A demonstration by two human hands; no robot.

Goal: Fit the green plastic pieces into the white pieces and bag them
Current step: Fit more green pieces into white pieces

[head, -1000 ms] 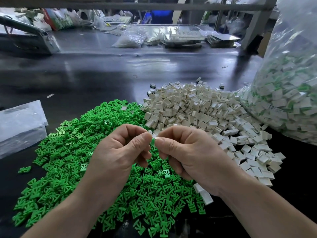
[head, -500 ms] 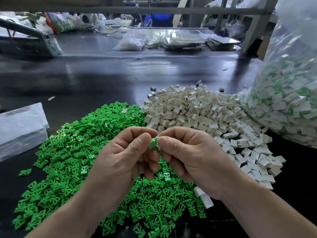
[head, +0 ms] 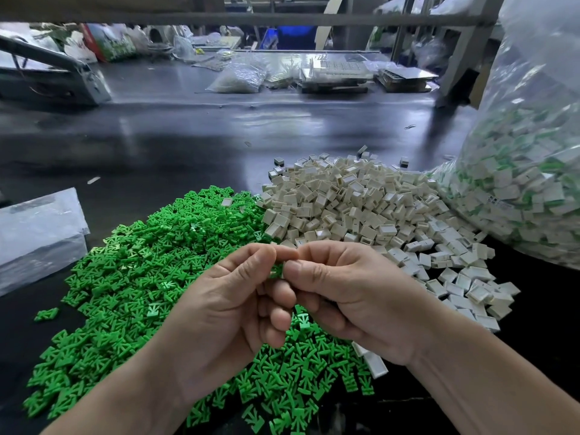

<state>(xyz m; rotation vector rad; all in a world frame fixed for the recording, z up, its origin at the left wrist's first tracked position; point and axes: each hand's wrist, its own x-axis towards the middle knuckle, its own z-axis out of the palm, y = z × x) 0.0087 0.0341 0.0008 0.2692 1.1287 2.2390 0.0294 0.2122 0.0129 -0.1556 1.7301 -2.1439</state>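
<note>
Pinching one green piece (head: 276, 270) with left hand (head: 226, 309) and right hand (head: 354, 296), fingers (head: 263, 257) curled on it. Sticker (head: 499, 203) on the big clear bag (head: 518, 146), too tiny to read.

Your green pieces (head: 131, 277) are all one bright grass green, plain, with a few catching the light and looking paler. The white pieces (head: 361, 208) lean more cream than pure white. The big bag (head: 518, 183) on your right is clear, showing a speckle of white and green through it. The green piece (head: 276, 270) pinched between your left hand (head: 219, 315) and right hand (head: 354, 296) matches the pile. The counter (head: 188, 136) is glossy dark grey, nearly black, streaked with pale reflections. The folded bag (head: 37, 233) on your left is clear with a milky sheen, and there's something blue (head: 295, 34) way at the back.
</note>
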